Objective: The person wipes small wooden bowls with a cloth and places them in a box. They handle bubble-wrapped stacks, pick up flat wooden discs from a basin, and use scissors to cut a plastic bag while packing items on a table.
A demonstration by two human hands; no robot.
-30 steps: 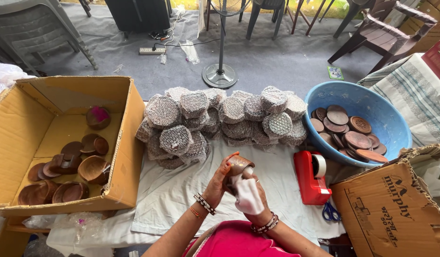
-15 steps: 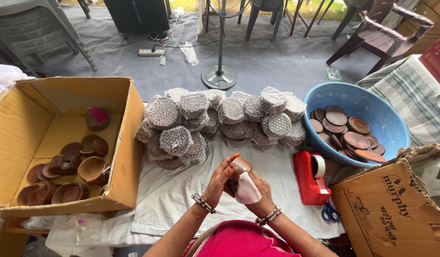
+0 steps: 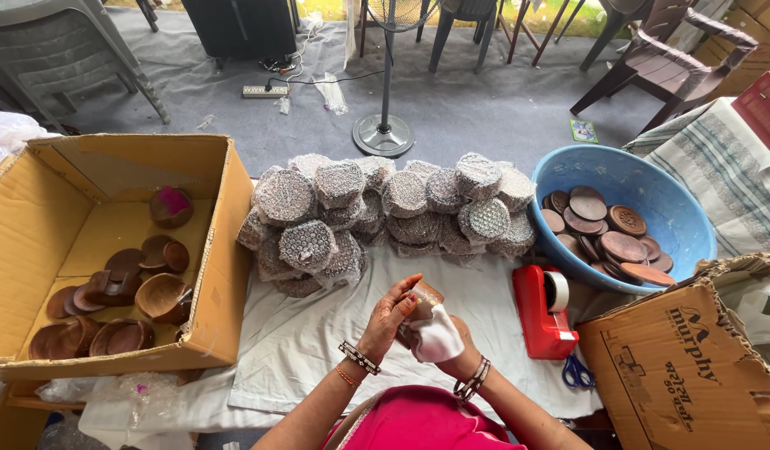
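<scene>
Fingers first: the left hand (image 3: 387,319) has its fingers curled over the top and side of a small round wooden bowl (image 3: 424,297), thumb side toward the camera, so it's clamped on the thing. The right hand (image 3: 450,343) comes in from below with a wad of white cloth (image 3: 437,337) bunched in its grip, fingers closed on the cloth and pressing it against the bowl's side. Both wrists have bangles on them, and the bowl sits up off the table, held right in front of the person's pink top, over the white sheet (image 3: 318,342) covering the table. Just right of the hands there's a red tape dispenser (image 3: 543,312), with blue-handled scissors (image 3: 576,372) peeking out below it. Behind the hands is a big heap of bubble-wrapped round bundles (image 3: 376,212). Further right, a blue plastic tub (image 3: 622,218) holds a stack of flat brown wooden lids or discs. On the left, an open cardboard box (image 3: 110,250) has more brown wooden bowls lying loose in it, and another cardboard box (image 3: 689,358) sits at the right edge.
</scene>
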